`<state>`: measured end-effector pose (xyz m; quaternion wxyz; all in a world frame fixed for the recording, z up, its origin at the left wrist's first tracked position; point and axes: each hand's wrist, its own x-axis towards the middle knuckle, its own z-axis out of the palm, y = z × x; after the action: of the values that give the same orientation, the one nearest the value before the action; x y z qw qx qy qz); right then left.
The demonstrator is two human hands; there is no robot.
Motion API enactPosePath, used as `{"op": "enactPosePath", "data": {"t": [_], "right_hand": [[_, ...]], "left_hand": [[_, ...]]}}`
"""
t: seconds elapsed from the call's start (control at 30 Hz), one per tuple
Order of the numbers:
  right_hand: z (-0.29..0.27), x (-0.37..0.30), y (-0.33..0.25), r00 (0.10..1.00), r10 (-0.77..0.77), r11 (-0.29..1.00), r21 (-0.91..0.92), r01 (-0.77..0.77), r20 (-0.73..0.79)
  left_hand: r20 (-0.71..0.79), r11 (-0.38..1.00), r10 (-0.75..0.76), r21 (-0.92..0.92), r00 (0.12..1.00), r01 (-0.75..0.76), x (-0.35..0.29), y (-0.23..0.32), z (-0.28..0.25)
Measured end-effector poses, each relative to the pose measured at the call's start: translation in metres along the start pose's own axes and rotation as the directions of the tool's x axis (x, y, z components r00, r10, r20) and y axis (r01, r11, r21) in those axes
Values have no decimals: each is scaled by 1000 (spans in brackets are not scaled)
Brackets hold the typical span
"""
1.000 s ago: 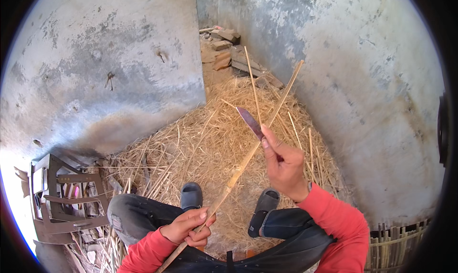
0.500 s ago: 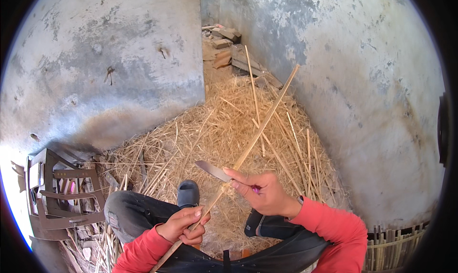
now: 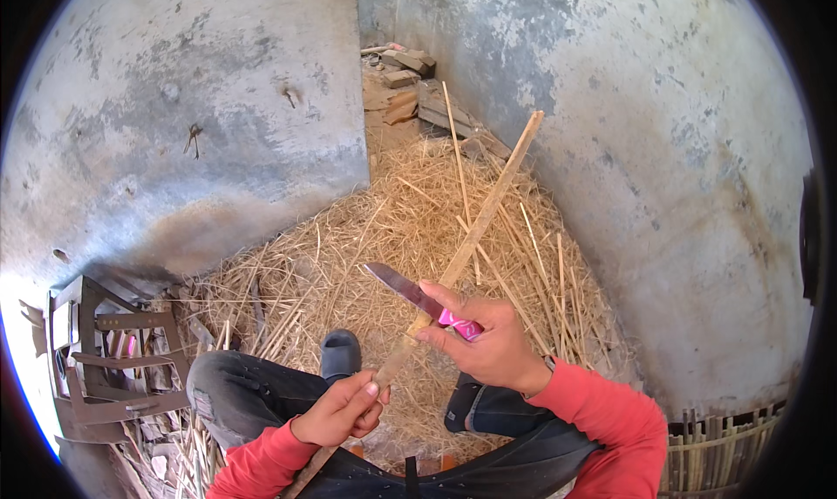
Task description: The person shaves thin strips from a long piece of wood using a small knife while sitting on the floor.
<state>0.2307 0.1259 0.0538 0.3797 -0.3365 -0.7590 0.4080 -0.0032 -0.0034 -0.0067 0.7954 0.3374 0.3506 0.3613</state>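
Observation:
A long, flat bamboo strip [image 3: 494,198] runs slantwise from my lap up toward the far right. My left hand [image 3: 340,409] is closed round its lower part, near my left knee. My right hand [image 3: 488,338] grips a knife with a pink and white handle [image 3: 460,324]; its dark blade [image 3: 401,288] points to the far left and lies across the strip. The right thumb and fingers are close against the strip, beside a pale node [image 3: 418,326]. The strip's lower end passes under my left wrist.
Shavings and thin strips [image 3: 349,255] cover the floor ahead, with longer strips [image 3: 558,298] at the right. A broken wooden chair frame [image 3: 122,359] stands at the left. Bricks [image 3: 405,67] lie in the far corner between worn walls [image 3: 645,150]. A slatted bamboo basket [image 3: 719,455] stands at lower right.
The knife has turned in my right hand, so its pink handle now shows, and its blade has shifted a little rightward. The strip's face looks turned. My left hand stays on it.

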Motion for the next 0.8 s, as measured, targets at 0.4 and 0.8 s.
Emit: {"op": "enactPosePath", "data": {"t": [0.4,0.8], "right_hand": [[6,-16,-16,960,-183,981,-30,193,211],[-46,19,17,890,-455,725,-588,358,-18]], "left_hand": [[-306,968,246,127,920,-217,-1,-3,-29],[147,955,-85,-269,985,122,-15,9,-11]]}}
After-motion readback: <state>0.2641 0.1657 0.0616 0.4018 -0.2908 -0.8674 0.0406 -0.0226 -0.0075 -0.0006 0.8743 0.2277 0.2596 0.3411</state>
